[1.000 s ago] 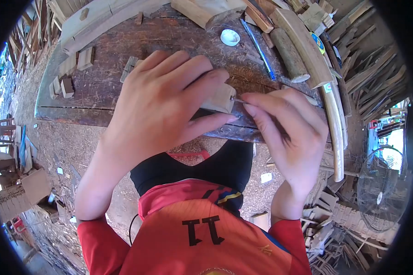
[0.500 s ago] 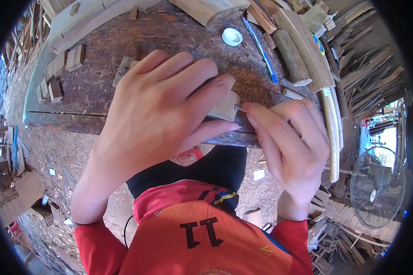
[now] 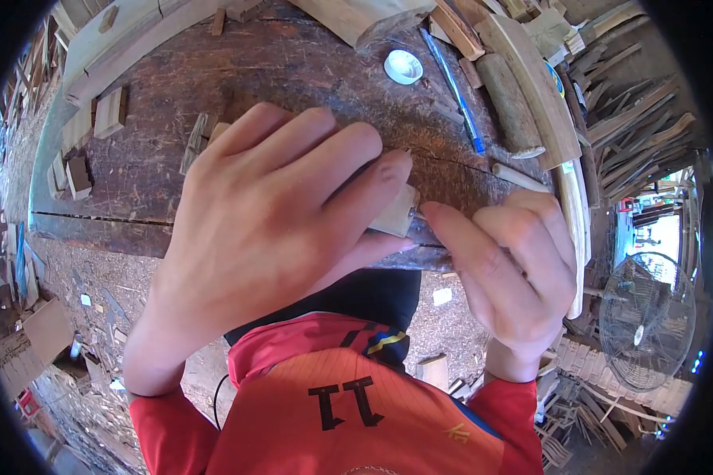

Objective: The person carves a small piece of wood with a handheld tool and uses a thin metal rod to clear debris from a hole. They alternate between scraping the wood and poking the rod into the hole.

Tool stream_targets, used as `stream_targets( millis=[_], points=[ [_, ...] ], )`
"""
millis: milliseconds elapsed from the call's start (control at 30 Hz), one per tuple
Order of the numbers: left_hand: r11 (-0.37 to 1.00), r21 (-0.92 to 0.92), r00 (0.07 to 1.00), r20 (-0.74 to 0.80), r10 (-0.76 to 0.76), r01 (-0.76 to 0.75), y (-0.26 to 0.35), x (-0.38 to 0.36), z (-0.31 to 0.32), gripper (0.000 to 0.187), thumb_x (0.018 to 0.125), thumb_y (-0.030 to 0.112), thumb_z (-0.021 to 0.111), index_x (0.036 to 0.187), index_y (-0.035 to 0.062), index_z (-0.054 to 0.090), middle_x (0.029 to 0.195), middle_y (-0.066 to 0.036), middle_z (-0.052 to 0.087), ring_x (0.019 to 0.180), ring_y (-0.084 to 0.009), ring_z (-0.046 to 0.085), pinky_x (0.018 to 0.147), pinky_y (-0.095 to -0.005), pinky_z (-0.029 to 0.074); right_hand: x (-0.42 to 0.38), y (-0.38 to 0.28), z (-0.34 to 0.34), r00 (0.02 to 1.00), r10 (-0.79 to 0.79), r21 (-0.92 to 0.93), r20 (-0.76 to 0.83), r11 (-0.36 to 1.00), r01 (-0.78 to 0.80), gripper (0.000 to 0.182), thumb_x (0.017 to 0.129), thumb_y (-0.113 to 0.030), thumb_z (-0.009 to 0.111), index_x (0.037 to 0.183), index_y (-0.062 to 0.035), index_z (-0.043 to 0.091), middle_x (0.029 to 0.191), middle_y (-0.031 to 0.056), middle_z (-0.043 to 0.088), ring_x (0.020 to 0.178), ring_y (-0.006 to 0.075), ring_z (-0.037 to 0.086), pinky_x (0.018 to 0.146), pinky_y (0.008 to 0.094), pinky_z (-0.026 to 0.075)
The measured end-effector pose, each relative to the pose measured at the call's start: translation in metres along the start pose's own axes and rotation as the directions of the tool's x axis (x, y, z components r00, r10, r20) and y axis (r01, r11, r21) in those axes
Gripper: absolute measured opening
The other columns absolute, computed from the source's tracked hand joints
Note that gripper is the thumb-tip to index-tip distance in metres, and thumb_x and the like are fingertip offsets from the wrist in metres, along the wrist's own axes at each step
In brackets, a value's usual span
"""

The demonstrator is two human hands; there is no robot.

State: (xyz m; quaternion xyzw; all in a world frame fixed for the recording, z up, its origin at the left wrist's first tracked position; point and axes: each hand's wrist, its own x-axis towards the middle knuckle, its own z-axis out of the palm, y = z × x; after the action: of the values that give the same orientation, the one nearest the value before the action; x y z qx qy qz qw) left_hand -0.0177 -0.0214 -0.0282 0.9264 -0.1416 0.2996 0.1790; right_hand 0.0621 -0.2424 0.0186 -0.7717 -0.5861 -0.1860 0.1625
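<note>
My left hand [image 3: 269,206] is closed around a small pale wooden block [image 3: 396,214], whose right end sticks out between thumb and forefinger over the front edge of the brown bench [image 3: 293,59]. Close to that end, my right hand [image 3: 507,269] has its thumb and forefinger pinched together. A small thin metallic piece shows between the block and these fingertips; its far part is hidden by the fingers. Behind my left hand lies a small wooden piece [image 3: 194,144], partly covered.
A white round cap [image 3: 403,67], a blue pen [image 3: 459,95] and a wooden mallet-like cylinder [image 3: 511,107] lie at the bench's back right. Small blocks [image 3: 111,112] sit at the left. A fan [image 3: 648,321] stands at the right, near piled wood strips [image 3: 642,127].
The view has shifted slightly. My right hand has moved a little down and right, its fingertips slightly farther from the block. My left hand keeps its hold on the block.
</note>
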Motion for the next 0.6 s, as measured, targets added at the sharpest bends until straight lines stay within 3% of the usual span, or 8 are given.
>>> stream_targets(
  millis=[167, 400, 600],
  points=[
    [1.000, -0.002, 0.999, 0.036, 0.010, -0.010, -0.001, 0.001, -0.002, 0.052, 0.071, 0.043, 0.083, 0.113, 0.0113, 0.077, 0.096, -0.002, 0.066, 0.085, -0.0230, 0.064, 0.079, -0.0379, 0.050, 0.005, -0.001, -0.001, 0.999, -0.035, 0.024, 0.038, 0.999, 0.034, 0.041, 0.059, -0.007, 0.076, 0.099, -0.0011, 0.079, 0.082, 0.0055, 0.059, 0.075, 0.0267, 0.057, 0.066, 0.0380, 0.048],
    [0.999, 0.001, 0.999, 0.015, 0.044, -0.044, -0.001, 0.001, -0.001, 0.054, 0.071, 0.043, 0.084, 0.112, 0.0091, 0.077, 0.095, -0.002, 0.066, 0.085, -0.0236, 0.064, 0.077, -0.0378, 0.049, 0.018, -0.002, -0.016, 0.971, 0.112, 0.182, 0.209, 0.972, -0.152, 0.020, 0.076, 0.001, 0.078, 0.096, 0.0025, 0.075, 0.081, 0.0110, 0.063, 0.072, 0.0292, 0.060, 0.064, 0.0382, 0.048],
    [0.999, -0.010, 0.999, -0.014, 0.046, -0.046, -0.004, 0.001, 0.000, 0.054, 0.071, 0.043, 0.085, 0.112, 0.0086, 0.077, 0.095, -0.002, 0.066, 0.085, -0.0237, 0.064, 0.077, -0.0378, 0.049, 0.010, -0.005, -0.005, 0.969, 0.218, 0.216, 0.114, 0.947, -0.238, 0.016, 0.083, 0.003, 0.077, 0.099, 0.0017, 0.078, 0.083, 0.0104, 0.066, 0.072, 0.0246, 0.062, 0.064, 0.0355, 0.049]
  ],
)
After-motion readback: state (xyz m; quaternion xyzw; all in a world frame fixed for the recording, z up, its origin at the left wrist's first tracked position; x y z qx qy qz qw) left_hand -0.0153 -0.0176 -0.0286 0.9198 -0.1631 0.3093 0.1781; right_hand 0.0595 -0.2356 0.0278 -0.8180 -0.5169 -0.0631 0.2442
